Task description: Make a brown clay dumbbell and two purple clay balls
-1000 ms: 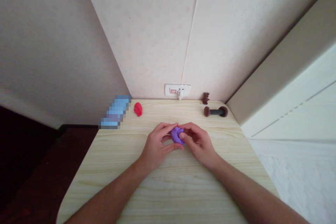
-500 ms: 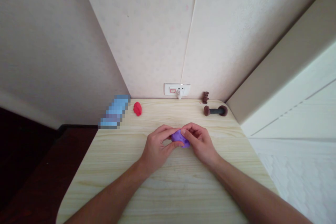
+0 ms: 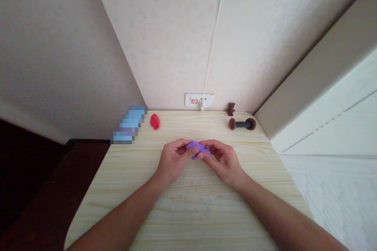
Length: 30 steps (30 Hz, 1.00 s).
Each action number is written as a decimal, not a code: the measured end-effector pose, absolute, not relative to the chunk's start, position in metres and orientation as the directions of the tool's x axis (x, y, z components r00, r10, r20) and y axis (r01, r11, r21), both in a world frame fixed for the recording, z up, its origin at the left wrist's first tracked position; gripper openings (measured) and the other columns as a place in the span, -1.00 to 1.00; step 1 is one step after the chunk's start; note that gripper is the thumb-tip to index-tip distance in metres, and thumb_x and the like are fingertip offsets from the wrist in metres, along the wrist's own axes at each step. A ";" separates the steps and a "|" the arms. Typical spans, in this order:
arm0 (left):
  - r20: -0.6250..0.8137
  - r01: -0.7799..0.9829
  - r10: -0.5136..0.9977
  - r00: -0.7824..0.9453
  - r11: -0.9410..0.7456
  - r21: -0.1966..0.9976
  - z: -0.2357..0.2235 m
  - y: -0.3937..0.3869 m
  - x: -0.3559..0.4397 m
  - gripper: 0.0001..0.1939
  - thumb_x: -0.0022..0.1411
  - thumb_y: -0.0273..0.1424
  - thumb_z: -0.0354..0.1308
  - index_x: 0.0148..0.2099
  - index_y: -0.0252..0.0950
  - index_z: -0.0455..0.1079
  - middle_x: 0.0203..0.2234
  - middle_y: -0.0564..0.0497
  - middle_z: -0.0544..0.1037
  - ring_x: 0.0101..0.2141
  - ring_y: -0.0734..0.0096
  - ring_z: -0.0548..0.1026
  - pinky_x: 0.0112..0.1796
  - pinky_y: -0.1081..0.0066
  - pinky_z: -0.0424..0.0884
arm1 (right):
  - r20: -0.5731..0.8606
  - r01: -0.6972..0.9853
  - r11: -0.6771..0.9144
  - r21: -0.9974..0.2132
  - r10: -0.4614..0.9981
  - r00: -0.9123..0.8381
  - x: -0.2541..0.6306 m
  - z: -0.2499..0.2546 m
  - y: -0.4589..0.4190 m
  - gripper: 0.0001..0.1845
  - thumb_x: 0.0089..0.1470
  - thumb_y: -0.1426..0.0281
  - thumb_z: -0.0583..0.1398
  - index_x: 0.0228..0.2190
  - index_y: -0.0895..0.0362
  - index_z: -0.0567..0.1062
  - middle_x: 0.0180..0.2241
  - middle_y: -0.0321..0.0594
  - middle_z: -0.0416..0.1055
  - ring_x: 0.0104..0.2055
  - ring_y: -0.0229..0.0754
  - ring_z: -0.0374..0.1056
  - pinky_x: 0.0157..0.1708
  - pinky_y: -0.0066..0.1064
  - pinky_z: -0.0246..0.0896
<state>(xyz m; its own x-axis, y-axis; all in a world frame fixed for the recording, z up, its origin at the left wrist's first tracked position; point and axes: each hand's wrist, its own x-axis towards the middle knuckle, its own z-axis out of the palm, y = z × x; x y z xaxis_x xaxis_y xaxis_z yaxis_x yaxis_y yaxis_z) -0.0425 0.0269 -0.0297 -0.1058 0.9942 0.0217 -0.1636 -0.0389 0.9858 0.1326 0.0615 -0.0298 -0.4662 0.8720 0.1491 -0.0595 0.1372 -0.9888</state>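
A soft purple lump of modelling clay (image 3: 196, 146) is held between both hands above the middle of the wooden table (image 3: 194, 211). My left hand (image 3: 173, 160) grips its left side, the thumb pressed on the near face and the fingers behind. On the right side, my right hand (image 3: 225, 160) pinches it with the thumb low in front and the fingers curled behind. The fingers hide part of the clay. Beyond my left hand, a red lump of clay (image 3: 154, 121) rests on the tabletop.
A dumbbell-shaped object (image 3: 243, 124) with brown ends and a dark bar lies at the back right. Behind it stands a small brown bear figure (image 3: 231, 109). A blurred blue item (image 3: 129, 123) sits at the back left corner. A plug fills the wall socket (image 3: 199, 100).
The purple clay has shifted slightly left and up and looks flatter. My right thumb has moved from its top to its lower edge; my left thumb has risen onto its front.
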 end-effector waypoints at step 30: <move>-0.078 -0.387 0.997 0.016 0.078 0.919 -0.034 0.027 -0.034 -0.73 0.15 -0.27 0.39 -0.23 -0.39 0.54 -0.43 -0.01 0.61 -0.43 0.46 0.51 -0.33 0.45 0.45 | -0.072 -0.255 -0.252 -0.934 0.828 -0.556 0.132 -0.033 0.070 -0.64 0.11 0.11 0.33 -0.29 0.16 0.53 -0.48 -0.23 0.55 -0.55 -0.27 0.44 -0.58 -0.47 0.38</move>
<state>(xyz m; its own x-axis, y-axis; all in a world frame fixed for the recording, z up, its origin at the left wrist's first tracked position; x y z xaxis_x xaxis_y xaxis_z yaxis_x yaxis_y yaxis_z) -0.0336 0.0273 -0.0341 0.0160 0.9968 -0.0779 -0.3873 0.0780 0.9187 0.1323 0.0704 -0.0330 -0.5558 0.8282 -0.0719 -0.2547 -0.2520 -0.9336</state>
